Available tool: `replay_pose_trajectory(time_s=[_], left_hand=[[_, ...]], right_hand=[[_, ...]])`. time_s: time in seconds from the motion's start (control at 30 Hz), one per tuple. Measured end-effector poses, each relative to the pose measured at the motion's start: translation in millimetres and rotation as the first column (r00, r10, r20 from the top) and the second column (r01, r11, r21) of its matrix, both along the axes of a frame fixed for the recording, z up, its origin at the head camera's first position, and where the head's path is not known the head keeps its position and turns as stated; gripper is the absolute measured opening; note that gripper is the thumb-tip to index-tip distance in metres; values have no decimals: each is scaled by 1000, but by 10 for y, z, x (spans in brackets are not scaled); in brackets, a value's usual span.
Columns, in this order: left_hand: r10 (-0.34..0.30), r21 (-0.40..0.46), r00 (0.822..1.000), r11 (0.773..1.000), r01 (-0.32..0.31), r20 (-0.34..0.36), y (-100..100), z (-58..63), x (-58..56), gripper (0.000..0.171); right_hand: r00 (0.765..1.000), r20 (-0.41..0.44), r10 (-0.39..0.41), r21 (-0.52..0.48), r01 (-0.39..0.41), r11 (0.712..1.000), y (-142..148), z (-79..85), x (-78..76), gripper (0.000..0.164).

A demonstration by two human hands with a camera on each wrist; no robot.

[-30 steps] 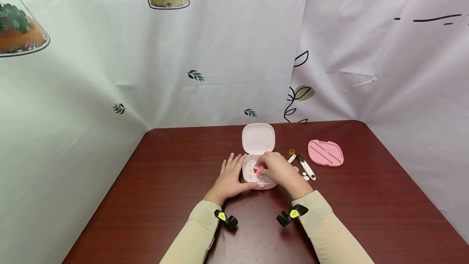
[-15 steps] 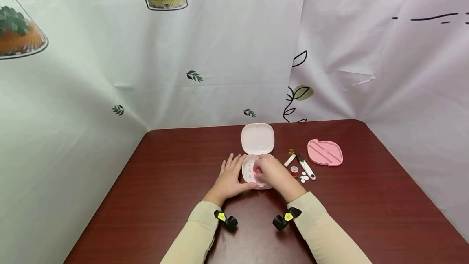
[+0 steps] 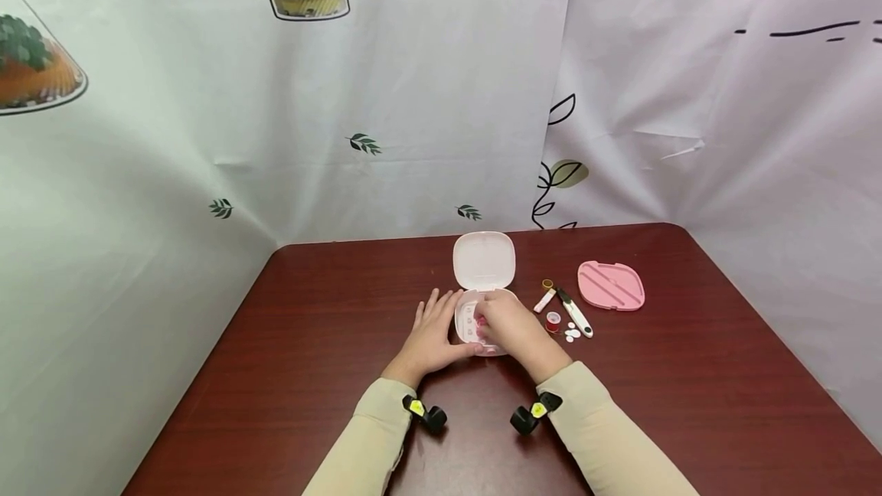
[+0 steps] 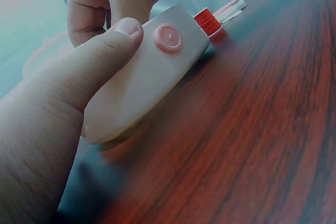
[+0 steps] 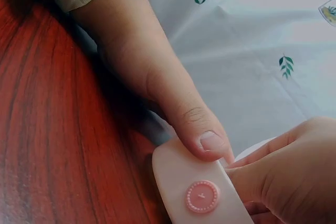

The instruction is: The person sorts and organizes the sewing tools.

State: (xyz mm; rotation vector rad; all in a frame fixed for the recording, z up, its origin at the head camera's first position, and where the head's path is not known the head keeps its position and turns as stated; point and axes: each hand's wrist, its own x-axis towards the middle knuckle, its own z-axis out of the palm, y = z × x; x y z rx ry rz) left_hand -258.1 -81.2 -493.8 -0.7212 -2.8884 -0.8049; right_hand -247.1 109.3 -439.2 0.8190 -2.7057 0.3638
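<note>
The right hand (image 3: 508, 321) has shifted left, fingers pinching a pink item (image 3: 481, 321), seemingly seating it; the left hand (image 3: 430, 334), fingers spread, steadies the sewing case (image 3: 485, 274) beneath.

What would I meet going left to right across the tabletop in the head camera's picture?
Left hand, raised white case lid, red thread spool, black-and-white tool, pink tray.

case (image 4: 147, 80) against left hand (image 3: 432, 335): smooth, satiny plastic | its button (image 4: 169, 37): matt plastic, beaded rim | spool (image 3: 553, 321) right of right hand (image 3: 508, 323): wound thread | table (image 3: 289, 381) beneath both: glossy wood grain | backdrop (image 3: 427, 83) beyond: creased, cloth-like
</note>
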Motion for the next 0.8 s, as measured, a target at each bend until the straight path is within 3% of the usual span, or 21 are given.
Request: replay_pose_trajectory(time_s=[0.2, 0.43, 0.53, 0.63, 0.8], left_hand=[[5, -6, 1000, 1000, -5, 7, 1, 2, -1, 109], [0, -7, 1000, 1000, 0, 12, 2, 4, 1, 109], [0, 0, 1000, 1000, 0, 14, -1, 9, 5, 109], [-5, 5, 1000, 1000, 5, 16, -1, 18, 8, 109], [-12, 8, 1000, 1000, 12, 4, -6, -3, 1, 110]], right_hand=[[987, 157, -39, -87, 53, 995, 111, 108, -14, 18], [991, 127, -46, -208, 71, 976, 424, 228, -110, 34], [979, 194, -63, -211, 104, 972, 575, 267, -135, 35], [941, 325, -94, -199, 165, 966, 726, 299, -147, 36], [838, 532, -123, -174, 251, 952, 940, 303, -141, 35]])
